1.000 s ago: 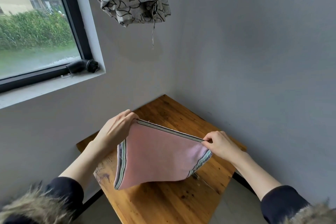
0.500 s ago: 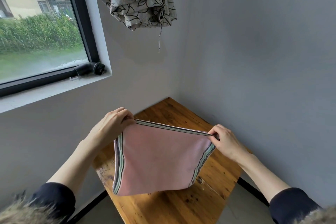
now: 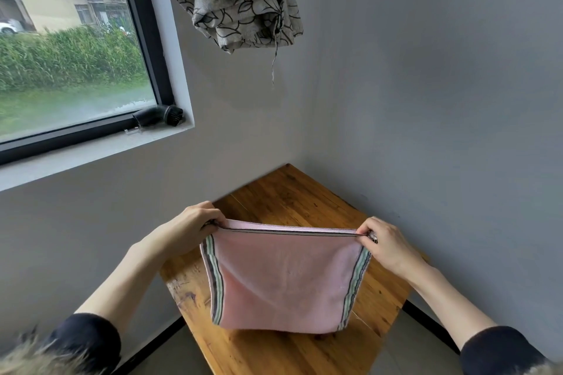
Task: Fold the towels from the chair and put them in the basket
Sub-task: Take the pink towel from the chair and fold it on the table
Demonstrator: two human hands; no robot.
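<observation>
While the left hand (image 3: 195,230) and right hand (image 3: 385,245) each pinch a top corner of the pink towel (image 3: 286,275), held doubled above the wooden table (image 3: 292,192), folding seems midway, with no basket or chair in view.

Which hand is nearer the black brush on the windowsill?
Left. The left hand grips the pink towel's top corner below and just right of the brush; the right hand grips the opposite corner, farther right.
</observation>
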